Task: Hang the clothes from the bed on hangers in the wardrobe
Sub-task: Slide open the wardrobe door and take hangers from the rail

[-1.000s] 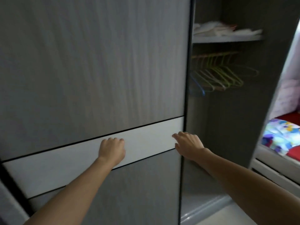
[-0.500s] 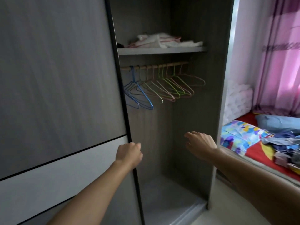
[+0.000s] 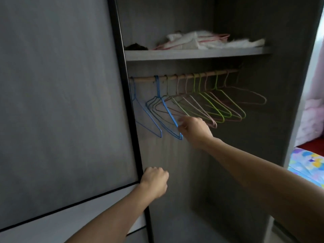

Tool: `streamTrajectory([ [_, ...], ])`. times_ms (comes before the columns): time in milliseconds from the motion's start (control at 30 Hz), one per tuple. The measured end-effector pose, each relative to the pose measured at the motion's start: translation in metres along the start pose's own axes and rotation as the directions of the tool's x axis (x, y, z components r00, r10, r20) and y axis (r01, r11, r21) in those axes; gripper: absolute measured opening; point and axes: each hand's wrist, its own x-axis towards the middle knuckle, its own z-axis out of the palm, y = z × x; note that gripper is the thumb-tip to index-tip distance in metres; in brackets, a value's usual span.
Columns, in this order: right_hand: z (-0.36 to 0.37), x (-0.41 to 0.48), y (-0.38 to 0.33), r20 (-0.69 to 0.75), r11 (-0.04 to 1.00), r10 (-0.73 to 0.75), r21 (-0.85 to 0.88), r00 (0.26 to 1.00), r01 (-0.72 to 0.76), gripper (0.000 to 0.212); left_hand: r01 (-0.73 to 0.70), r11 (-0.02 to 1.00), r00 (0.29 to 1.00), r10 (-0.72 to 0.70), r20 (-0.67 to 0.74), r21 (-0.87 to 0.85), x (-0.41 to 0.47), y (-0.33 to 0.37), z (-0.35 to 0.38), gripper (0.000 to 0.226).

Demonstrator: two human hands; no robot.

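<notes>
The wardrobe stands open, its sliding door [image 3: 61, 102] pushed to the left. Several wire hangers in blue, green [image 3: 214, 105] and pink hang empty on a wooden rail [image 3: 185, 77] under a shelf. My right hand [image 3: 194, 131] reaches up to the second blue hanger [image 3: 166, 109] and its fingers close round the hanger's lower right corner. Lower down, my left hand [image 3: 155, 181] grips the door's black edge with curled fingers. No clothes from the bed are in either hand.
The shelf [image 3: 192, 54] holds folded white cloth [image 3: 192, 42] and a pink hanger. A first blue hanger [image 3: 145, 116] hangs next to the door edge. At the far right, a corner of the bed [image 3: 306, 163] shows a colourful sheet.
The door has slid further left, uncovering the whole rail. My right hand rose from waist height to the blue hanger. My left hand stayed on the door edge.
</notes>
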Motion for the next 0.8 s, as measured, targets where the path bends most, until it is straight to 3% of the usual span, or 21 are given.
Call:
streamTrajectory([
  [133,0.033,0.061,-0.016,0.055,0.971,0.017,0.235,0.998,-0.030,0.036,0.012,0.997,0.992,-0.021,0.127,0.070,0.011,0.000,0.005,0.023],
  [267,0.072,0.113,-0.030,0.270,0.903,0.061,0.396,0.961,-0.168,0.057,0.091,0.994,0.979,-0.100,0.179,0.061,0.016,0.000,0.005,0.018],
  [333,0.091,0.129,-0.038,0.415,0.796,0.079,0.521,0.906,-0.308,0.062,0.141,0.989,0.968,-0.149,0.203,0.051,0.018,0.001,0.002,0.015],
  [400,0.107,0.142,-0.042,0.535,0.673,0.042,0.609,0.844,-0.419,0.047,0.199,0.979,0.950,-0.204,0.235,0.045,0.021,0.001,-0.001,0.012],
  [467,0.122,0.156,-0.043,0.474,0.669,0.048,0.639,0.879,-0.380,0.029,0.258,0.965,0.930,-0.259,0.260,0.038,0.026,0.002,-0.002,0.009],
  [567,0.127,0.175,-0.041,0.309,0.687,0.032,0.684,0.951,-0.245,0.037,0.346,0.938,0.904,-0.338,0.261,0.016,0.036,0.001,-0.002,0.010],
  [667,0.106,0.182,-0.038,0.268,0.653,0.009,0.728,0.963,-0.209,0.016,0.401,0.916,0.887,-0.388,0.249,0.001,0.046,-0.002,-0.003,0.015],
  [800,0.067,0.174,-0.023,0.220,0.631,-0.017,0.759,0.975,-0.161,0.013,0.392,0.920,0.898,-0.382,0.217,-0.005,0.059,-0.004,-0.003,0.020],
])
